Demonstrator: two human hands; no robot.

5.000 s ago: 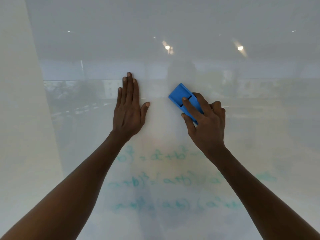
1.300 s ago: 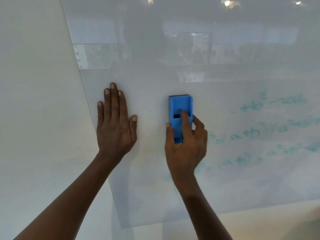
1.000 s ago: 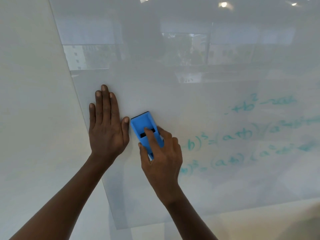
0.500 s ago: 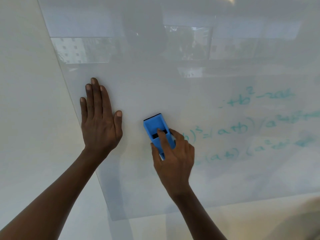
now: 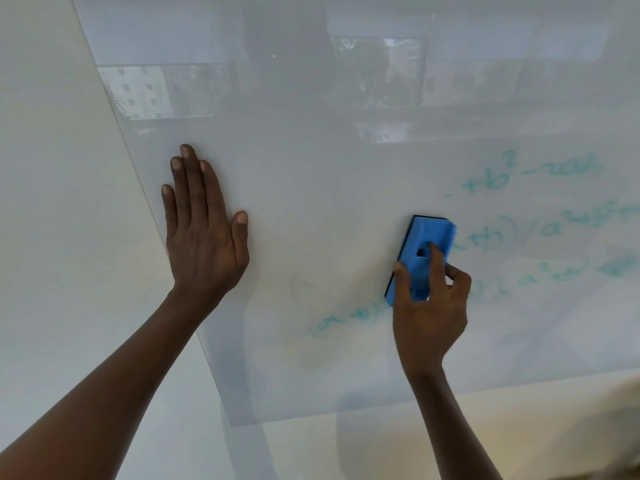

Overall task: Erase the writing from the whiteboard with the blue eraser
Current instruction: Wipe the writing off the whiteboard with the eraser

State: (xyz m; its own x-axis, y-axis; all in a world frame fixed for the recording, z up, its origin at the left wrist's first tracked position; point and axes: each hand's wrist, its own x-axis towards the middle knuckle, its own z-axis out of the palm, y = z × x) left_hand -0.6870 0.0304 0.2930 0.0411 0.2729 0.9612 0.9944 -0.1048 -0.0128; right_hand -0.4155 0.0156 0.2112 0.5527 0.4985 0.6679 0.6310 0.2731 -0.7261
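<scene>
A glossy whiteboard (image 5: 311,188) fills most of the head view. Faint teal formulas (image 5: 519,237) run across its right side, and one short piece of teal writing (image 5: 343,323) sits lower, left of my right wrist. My right hand (image 5: 429,306) grips the blue eraser (image 5: 424,251) and presses its black pad flat against the board at the left end of the formulas. My left hand (image 5: 204,233) lies flat on the board with straight fingers, well left of the eraser.
The board's left edge (image 5: 156,230) slants down beside a pale wall (image 5: 52,202). Its bottom edge (image 5: 346,415) runs above a lighter surface. Window reflections (image 5: 377,74) show across the top of the board.
My right hand has slid the eraser to the right, over the start of the middle formula lines. Writing there is gone. My left hand stays flat on the board.
</scene>
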